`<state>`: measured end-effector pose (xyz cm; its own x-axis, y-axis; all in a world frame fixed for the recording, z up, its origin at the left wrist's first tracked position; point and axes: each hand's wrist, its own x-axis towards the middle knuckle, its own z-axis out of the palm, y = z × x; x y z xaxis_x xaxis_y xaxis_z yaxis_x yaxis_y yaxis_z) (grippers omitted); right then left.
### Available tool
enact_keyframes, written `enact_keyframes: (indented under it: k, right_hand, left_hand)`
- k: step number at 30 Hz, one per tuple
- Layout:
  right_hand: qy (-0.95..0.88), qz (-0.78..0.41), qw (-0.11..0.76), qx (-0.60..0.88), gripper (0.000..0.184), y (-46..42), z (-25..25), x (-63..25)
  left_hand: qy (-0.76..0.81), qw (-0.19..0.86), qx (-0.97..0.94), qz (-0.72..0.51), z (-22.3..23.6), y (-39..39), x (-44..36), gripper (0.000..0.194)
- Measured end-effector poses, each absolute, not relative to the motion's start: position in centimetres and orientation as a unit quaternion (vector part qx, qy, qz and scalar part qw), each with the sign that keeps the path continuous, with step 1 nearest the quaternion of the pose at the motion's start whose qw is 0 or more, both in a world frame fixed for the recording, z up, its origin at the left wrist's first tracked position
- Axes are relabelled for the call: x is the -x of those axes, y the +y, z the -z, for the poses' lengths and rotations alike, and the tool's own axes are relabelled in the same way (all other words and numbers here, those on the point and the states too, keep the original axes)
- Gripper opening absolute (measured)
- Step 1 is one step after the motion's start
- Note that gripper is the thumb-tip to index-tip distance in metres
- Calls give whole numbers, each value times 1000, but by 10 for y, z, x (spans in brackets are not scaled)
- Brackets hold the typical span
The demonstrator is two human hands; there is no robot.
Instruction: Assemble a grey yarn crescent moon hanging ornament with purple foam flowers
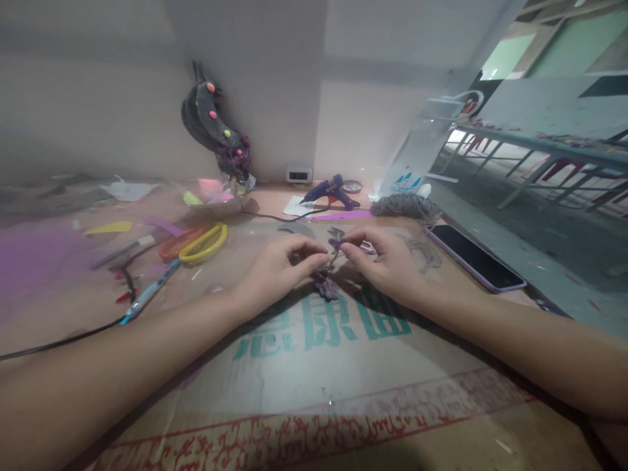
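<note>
Over the middle of the cardboard, my left hand (294, 261) pinches a small purple-and-grey flower sprig (326, 286) between thumb and fingertips. The sprig's petalled end hangs just below those fingers. My right hand (377, 258) pinches a small purple piece (336, 243) at the top of a thin stem, which runs down toward the left fingers. Whether stem and sprig are joined is too blurred to tell. Just behind the fingertips is the tip of a metal tool (336, 231), partly hidden by the right hand.
Printed cardboard (324, 386) covers the table. Yellow-handled scissors (203, 243) and a blue pen-like tool (150, 291) lie left. Behind are a glue gun (330, 190), a small digital clock (299, 174) and a decorated grey crescent (206, 114). Grey yarn (405, 208) and a phone (475, 257) lie right.
</note>
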<state>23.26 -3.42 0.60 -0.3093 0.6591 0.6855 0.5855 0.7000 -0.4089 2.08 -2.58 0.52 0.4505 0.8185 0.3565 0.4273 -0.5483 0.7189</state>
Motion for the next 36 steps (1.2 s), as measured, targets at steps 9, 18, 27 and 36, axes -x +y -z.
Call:
enact_keyframes:
  k: [9,18,27,36]
  right_hand:
    - [-858,1,401,321,14,-36,-2,-229]
    - [-862,9,403,308,13,-35,-2,-230]
    - [-824,-20,441,356,12,-36,-3,-230]
    - [-720,-100,558,400,9,-36,-19,-239]
  left_hand:
    - [377,252,-814,-363,-4,-27,-20,16]
    - [355,231,-828,-367,-3,-25,-21,14]
    - [388,271,-797,-376,-6,-27,-22,18]
    - [400,287,-790,-366,0,-20,-19,31]
